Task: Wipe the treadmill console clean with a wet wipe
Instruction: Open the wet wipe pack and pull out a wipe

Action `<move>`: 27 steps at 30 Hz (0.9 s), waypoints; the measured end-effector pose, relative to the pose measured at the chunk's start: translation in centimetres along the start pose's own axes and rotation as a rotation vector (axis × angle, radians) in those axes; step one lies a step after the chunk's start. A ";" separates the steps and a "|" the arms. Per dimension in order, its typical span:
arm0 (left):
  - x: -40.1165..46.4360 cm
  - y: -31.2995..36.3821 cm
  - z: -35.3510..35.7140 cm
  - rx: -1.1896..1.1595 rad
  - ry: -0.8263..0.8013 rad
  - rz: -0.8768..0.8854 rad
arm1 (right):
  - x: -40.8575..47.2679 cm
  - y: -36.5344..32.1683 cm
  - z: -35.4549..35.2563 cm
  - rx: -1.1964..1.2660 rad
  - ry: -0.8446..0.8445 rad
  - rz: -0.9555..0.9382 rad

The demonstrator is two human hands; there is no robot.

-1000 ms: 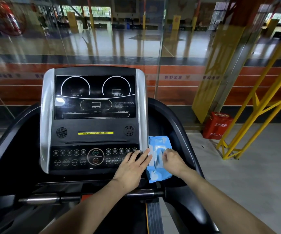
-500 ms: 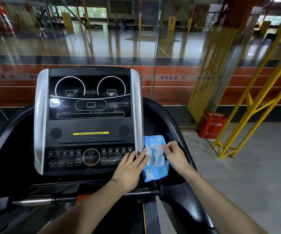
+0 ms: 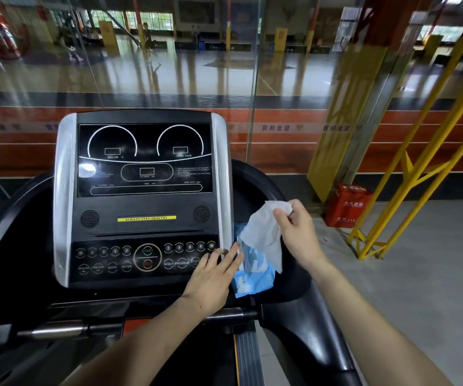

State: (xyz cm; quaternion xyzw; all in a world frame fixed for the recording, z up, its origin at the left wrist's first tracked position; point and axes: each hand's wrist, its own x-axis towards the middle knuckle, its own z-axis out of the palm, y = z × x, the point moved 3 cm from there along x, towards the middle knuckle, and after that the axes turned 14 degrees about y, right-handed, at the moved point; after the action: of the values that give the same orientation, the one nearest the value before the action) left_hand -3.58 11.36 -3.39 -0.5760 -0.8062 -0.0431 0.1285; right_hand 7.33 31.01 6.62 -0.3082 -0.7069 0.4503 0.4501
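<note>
Two hands in my view. Treadmill console (image 3: 144, 196) stood ahead, dark screen. Left hand (image 3: 211, 280) lay flat, fingers straight, pressing blue wipe pack (image 3: 255, 282) beside console's right edge. Right hand (image 3: 297, 232) pinched white wet wipe (image 3: 263, 232), raised above pack.

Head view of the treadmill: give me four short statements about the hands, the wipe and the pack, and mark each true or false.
1. The right hand pinches a white wet wipe. True.
2. The blue soft plastic wipe pack lies on the black button panel. False: it sits right of the black treadmill console, beside its silver edge.
3. The left hand lies flat, fingers straight, by the pack. True.
4. The wipe is pressed against the display. False: it hangs in the air above the pack.
</note>
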 end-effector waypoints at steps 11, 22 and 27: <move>-0.3 -0.2 0.2 -0.044 -0.017 -0.036 | -3.1 5.9 1.0 -0.867 -0.299 -0.191; -0.6 -0.1 0.4 -0.059 -0.006 -0.024 | -5.1 8.4 3.2 -0.982 -0.474 -0.442; -0.6 -0.3 0.4 -0.066 0.001 -0.019 | -5.0 7.7 3.1 -0.951 -0.379 -0.451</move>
State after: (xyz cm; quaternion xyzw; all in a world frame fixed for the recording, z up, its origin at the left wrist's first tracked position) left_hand -3.70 10.81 -3.89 -0.5723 -0.8096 -0.0712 0.1094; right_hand 6.78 28.87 -2.81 -0.2320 -0.9492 0.0218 0.2117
